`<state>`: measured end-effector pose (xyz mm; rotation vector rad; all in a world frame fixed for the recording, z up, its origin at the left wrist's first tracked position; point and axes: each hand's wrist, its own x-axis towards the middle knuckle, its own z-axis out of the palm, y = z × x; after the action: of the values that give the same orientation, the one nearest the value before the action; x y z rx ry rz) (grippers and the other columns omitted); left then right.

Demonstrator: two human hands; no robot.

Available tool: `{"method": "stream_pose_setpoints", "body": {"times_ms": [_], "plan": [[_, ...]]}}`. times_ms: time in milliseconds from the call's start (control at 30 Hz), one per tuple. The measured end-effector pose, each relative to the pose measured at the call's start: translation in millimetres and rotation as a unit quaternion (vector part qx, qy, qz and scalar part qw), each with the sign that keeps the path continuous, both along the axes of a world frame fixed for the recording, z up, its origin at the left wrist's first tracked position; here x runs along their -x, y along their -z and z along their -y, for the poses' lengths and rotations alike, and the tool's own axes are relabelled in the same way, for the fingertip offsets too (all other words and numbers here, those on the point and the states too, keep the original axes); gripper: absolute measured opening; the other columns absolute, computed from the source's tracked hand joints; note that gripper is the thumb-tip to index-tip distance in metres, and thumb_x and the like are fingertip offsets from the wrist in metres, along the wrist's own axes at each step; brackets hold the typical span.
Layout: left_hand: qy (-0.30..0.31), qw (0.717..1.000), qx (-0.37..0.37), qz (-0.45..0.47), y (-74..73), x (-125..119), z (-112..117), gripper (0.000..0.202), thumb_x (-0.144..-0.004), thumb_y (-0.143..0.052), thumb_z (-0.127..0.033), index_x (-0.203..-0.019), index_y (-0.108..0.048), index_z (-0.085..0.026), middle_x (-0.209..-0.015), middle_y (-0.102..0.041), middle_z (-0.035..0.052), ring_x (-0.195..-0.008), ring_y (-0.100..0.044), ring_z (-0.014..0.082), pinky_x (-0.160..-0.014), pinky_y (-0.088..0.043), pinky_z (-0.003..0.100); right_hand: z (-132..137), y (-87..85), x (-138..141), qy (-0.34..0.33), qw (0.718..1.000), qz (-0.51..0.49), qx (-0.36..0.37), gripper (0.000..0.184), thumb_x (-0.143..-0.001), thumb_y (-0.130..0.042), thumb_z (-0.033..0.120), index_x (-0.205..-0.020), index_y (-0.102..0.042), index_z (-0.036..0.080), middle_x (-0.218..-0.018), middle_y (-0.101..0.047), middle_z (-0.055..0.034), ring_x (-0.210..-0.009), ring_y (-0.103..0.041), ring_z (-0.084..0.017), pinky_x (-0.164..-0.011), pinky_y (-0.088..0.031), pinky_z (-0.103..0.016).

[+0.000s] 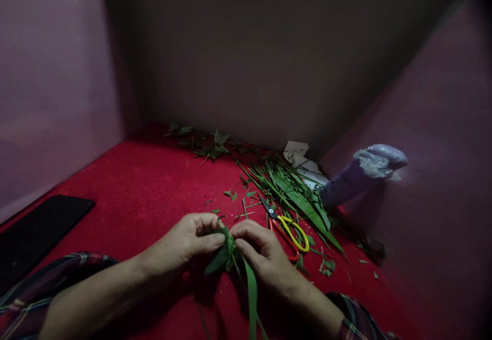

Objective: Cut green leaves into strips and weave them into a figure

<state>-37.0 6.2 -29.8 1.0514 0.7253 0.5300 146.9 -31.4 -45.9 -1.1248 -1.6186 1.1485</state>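
Observation:
Between my two hands is a small bundle of folded green leaves (220,259), with long leaf strips (251,296) trailing down toward me. My left hand (192,238) pinches the bundle's upper left side between thumb and fingers. From the other side my right hand (261,254) closes on it, fingertips meeting near the top of the bundle. What exactly the right fingertips pinch is partly hidden, but it belongs to the leaf bundle. Just right of my right hand lie scissors (285,227) with one yellow and one red handle, blades pointing away.
A heap of long green leaves (295,196) and scraps covers the red tabletop (126,181) at right. Leafy sprigs (215,148) lie along the back edge. White papers (307,168) and a purple bottle-like container (346,181) stand near the right wall. A black flat object (42,232) lies left.

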Motion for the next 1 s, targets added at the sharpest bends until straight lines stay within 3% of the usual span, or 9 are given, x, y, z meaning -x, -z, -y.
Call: {"method": "stream_pose_setpoints", "body": {"times_ms": [33,100,200,300,400,567,700,800,1000], "plan": [[-0.004,1.0,-0.007,-0.004,0.5,0.2,-0.9,0.023,-0.072,-0.064,-0.033,-0.076,-0.054,-0.013,-0.059,-0.055,-0.0005,-0.045,-0.045,0.0066,-0.043,-0.032,0.018,0.9,-4.6,-1.6,0.031,0.997,0.017,-0.064,0.014,-0.085,-0.051,0.024,-0.085,-0.062,0.016,-0.09,-0.059,-0.0051,-0.089,-0.054,-0.017,-0.081,-0.04,-0.029],[-0.009,1.0,-0.021,-0.021,1.1,0.8,-2.5,0.024,-0.073,-0.063,-0.035,-0.075,-0.053,-0.013,-0.054,-0.054,-0.001,-0.042,-0.043,0.0063,-0.04,-0.03,0.017,3.7,-13.8,-4.7,0.074,0.99,0.031,-0.115,0.017,-0.088,-0.045,0.024,-0.085,-0.06,0.017,-0.09,-0.058,-0.0048,-0.088,-0.054,-0.016,-0.081,-0.04,-0.029],[-0.019,0.998,-0.033,-0.048,-0.7,1.6,-3.1,0.025,-0.073,-0.062,-0.036,-0.075,-0.052,-0.013,-0.053,-0.055,-0.0009,-0.041,-0.044,0.0069,-0.039,-0.03,0.018,10.1,-24.6,-5.2,0.066,0.992,0.068,-0.082,0.017,-0.086,-0.047,0.03,-0.08,-0.057,0.018,-0.073,-0.057,-0.0009,-0.069,-0.053,-0.014,-0.064,-0.041,-0.025],[-0.04,0.996,-0.049,-0.057,-4.3,1.4,-2.2,0.023,-0.071,-0.063,-0.033,-0.073,-0.052,-0.013,-0.057,-0.054,-0.0014,-0.046,-0.044,0.0065,-0.043,-0.033,0.018,16.8,-29.5,1.0,0.048,0.989,0.138,-0.035,0.015,-0.078,-0.059,0.032,-0.083,-0.056,0.018,-0.073,-0.059,0.0,-0.068,-0.053,-0.014,-0.061,-0.041,-0.024],[-0.047,0.994,-0.067,-0.077,-6.1,0.7,-1.3,0.021,-0.074,-0.06,-0.031,-0.07,-0.051,-0.013,-0.054,-0.05,-0.0033,-0.046,-0.042,0.0061,-0.044,-0.031,0.018,19.6,-27.4,7.2,0.056,0.985,0.165,-0.021,0.006,-0.08,-0.055,0.023,-0.079,-0.056,0.017,-0.068,-0.058,0.0015,-0.064,-0.052,-0.012,-0.06,-0.039,-0.023],[-0.051,0.99,-0.092,-0.095,-3.7,-0.1,0.0,0.019,-0.077,-0.055,-0.031,-0.07,-0.049,-0.014,-0.054,-0.048,-0.0041,-0.045,-0.045,0.008,-0.045,-0.036,0.021,16.4,-16.1,6.6,0.07,0.99,0.117,-0.026,0.007,-0.081,-0.052,0.016,-0.078,-0.058,0.017,-0.066,-0.057,0.0025,-0.062,-0.051,-0.01,-0.06,-0.039,-0.021],[-0.06,0.986,-0.112,-0.11,-5.4,-1.7,2.2,0.017,-0.078,-0.053,-0.03,-0.071,-0.049,-0.014,-0.056,-0.048,-0.0041,-0.047,-0.046,0.0089,-0.047,-0.039,0.023,13.8,-9.4,5.5,0.072,0.996,0.016,0.043,0.005,-0.08,-0.054,0.018,-0.082,-0.058,0.017,-0.068,-0.057,0.0022,-0.062,-0.051,-0.01,-0.057,-0.04,-0.021],[-0.067,0.983,-0.126,-0.117,-8.1,-2.8,3.6,0.017,-0.078,-0.053,-0.028,-0.07,-0.049,-0.014,-0.057,-0.047,-0.0045,-0.048,-0.045,0.0081,-0.047,-0.038,0.022,13.0,-8.4,7.5,0.067,0.992,-0.061,0.093,0.004,-0.078,-0.056,0.019,-0.082,-0.056,0.017,-0.068,-0.058,0.0017,-0.062,-0.052,-0.01,-0.056,-0.041,-0.021],[-0.056,0.979,-0.152,-0.124,-6.4,-1.5,3.8,0.016,-0.079,-0.052,-0.027,-0.071,-0.051,-0.013,-0.059,-0.053,-0.001,-0.052,-0.045,0.0086,-0.049,-0.035,0.021,14.5,-11.2,10.9,0.053,0.99,-0.091,0.096,0.005,-0.079,-0.058,0.02,-0.081,-0.058,0.016,-0.069,-0.061,0.0003,-0.063,-0.054,-0.01,-0.058,-0.041,-0.02]]}}
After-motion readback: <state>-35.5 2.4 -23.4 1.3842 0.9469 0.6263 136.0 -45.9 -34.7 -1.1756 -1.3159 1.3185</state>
